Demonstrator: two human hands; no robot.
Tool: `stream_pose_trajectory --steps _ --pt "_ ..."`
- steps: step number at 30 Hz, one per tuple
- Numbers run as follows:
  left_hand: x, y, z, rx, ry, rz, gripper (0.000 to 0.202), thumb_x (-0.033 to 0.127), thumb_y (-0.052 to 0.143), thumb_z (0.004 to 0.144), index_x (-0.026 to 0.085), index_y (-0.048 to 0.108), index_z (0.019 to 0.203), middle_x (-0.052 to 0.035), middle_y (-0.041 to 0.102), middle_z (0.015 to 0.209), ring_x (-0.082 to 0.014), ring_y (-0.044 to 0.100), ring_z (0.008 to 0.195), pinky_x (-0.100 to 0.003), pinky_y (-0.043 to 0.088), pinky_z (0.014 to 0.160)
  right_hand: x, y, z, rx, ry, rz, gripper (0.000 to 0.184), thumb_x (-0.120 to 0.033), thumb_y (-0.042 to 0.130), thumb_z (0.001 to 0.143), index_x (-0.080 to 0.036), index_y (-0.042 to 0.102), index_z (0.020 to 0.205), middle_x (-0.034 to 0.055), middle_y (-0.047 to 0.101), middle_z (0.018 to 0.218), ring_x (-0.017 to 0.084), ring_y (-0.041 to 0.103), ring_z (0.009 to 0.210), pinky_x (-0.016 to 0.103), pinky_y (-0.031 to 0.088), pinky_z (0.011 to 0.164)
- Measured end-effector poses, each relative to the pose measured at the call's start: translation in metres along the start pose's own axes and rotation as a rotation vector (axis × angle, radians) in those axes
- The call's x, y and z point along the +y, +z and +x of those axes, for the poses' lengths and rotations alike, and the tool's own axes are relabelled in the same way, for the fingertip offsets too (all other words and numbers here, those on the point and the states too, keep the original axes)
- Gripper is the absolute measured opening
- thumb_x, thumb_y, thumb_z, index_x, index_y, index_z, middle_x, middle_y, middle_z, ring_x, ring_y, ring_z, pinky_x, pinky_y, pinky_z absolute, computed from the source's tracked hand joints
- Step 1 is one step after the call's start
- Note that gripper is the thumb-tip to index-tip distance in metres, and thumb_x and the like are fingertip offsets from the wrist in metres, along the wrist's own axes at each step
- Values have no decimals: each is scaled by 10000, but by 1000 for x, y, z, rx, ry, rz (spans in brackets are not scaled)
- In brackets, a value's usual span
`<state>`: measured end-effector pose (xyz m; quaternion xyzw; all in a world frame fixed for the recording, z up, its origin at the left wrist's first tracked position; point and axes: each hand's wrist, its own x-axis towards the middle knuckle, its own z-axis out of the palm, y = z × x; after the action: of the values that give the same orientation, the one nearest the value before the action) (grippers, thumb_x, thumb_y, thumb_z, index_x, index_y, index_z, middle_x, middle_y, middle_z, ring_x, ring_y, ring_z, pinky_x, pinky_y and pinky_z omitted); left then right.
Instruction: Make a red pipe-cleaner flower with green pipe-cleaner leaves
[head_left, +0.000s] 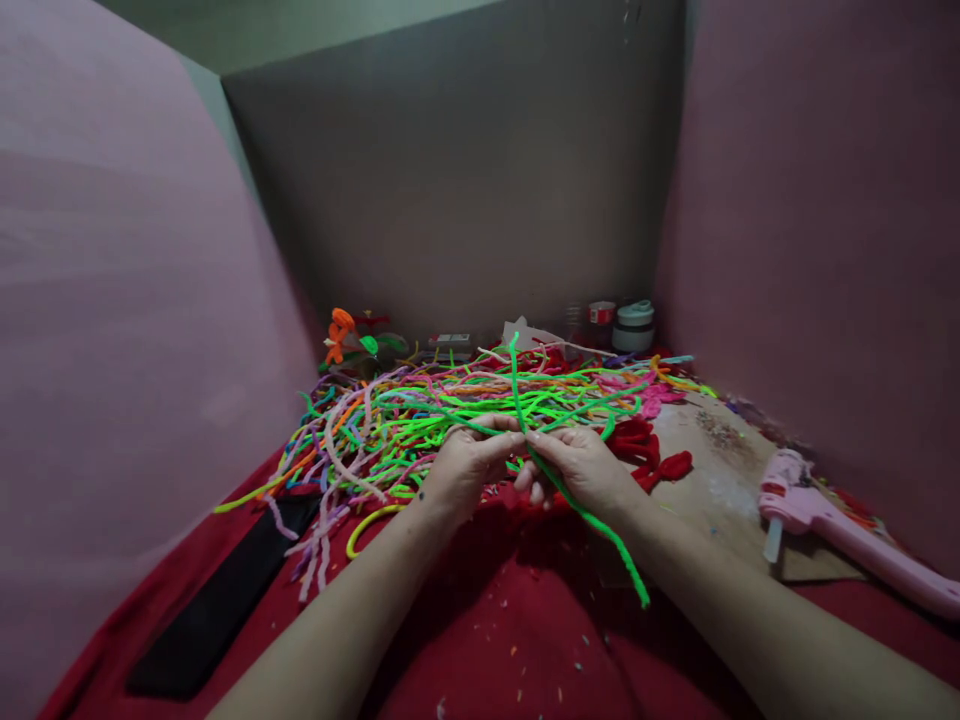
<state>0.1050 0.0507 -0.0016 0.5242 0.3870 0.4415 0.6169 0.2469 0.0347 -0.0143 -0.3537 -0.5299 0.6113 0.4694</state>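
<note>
Green pipe cleaners cross between my fingertips. One strand rises upright, and another slants down past my right wrist. My left hand is closed, pinching them near the crossing. On the other side my right hand grips them between thumb and forefinger, its fingertips almost touching those of the left. Just beyond both hands spreads a tangled pile of many-coloured pipe cleaners, with bright green ones nearest the fingers. Shaped red pipe-cleaner pieces lie beside my right hand.
A pink glue gun rests at right on a brown board. A black flat strip lies on the red cloth at left. Behind the pile stand an orange pipe-cleaner flower and a pale lidded container. Pink panels flank both sides.
</note>
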Motion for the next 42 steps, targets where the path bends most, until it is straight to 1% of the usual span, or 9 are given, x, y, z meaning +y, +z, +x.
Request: stream_pose_trajectory --steps 11,14,17,21,24,26,30,37,42 --pt "-2 2 0 -44 136 13 224 263 671 671 162 569 843 -6 599 630 -121 553 539 -250 433 546 -1 1 -2 7 120 134 250 -321 468 806 -136 539 654 18 583 393 84 463 272 155 344 289" --pt "0 4 -1 -1 249 224 111 235 630 699 161 591 771 1 576 615 -120 534 553 -250 428 578 1 0 -1 13 130 170 274 -340 477 798 -130 554 639 2 546 350 77 427 247 153 318 271" --pt "1 2 -2 5 461 541 62 217 581 733 181 630 718 -17 569 688 -135 527 653 -248 418 650 3 -1 0 -24 147 247 266 -314 461 795 -124 560 637 28 587 404 92 480 285 164 349 291" --pt "0 -5 -4 -112 629 823 158 210 529 772 217 679 821 -60 572 831 -165 522 762 -259 397 697 5 -3 1 -143 235 322 437 -451 346 841 -132 548 622 90 636 484 134 555 348 198 397 313" --pt "0 -9 -4 -201 674 969 199 194 500 787 211 682 865 -75 568 853 -173 517 781 -264 391 688 7 -3 1 -160 184 324 340 -435 476 803 -126 566 693 62 633 494 136 573 382 202 427 336" --pt "1 -9 -4 -178 695 967 191 187 506 781 208 684 847 -71 567 843 -163 518 756 -258 392 675 8 -2 0 -164 135 330 234 -346 566 759 -119 565 702 56 636 514 131 583 409 206 449 371" --pt "11 -6 -6 -71 644 739 167 203 538 767 212 692 832 -57 592 854 -156 555 783 -246 417 713 4 1 -3 -93 108 312 159 -263 630 691 -136 535 674 35 639 536 110 562 402 206 444 389" --pt "15 -3 -5 -17 276 350 197 309 584 744 165 656 858 -26 644 737 -149 571 672 -251 438 620 -1 4 -7 83 -23 -19 161 -311 533 763 -158 580 747 -42 547 467 55 413 341 162 300 348" --pt "4 -6 1 81 272 267 136 268 677 661 155 636 726 8 617 626 -101 524 581 -214 401 559 0 5 -5 140 -92 -218 279 -312 453 819 -170 495 582 -57 443 387 52 337 337 176 254 358"
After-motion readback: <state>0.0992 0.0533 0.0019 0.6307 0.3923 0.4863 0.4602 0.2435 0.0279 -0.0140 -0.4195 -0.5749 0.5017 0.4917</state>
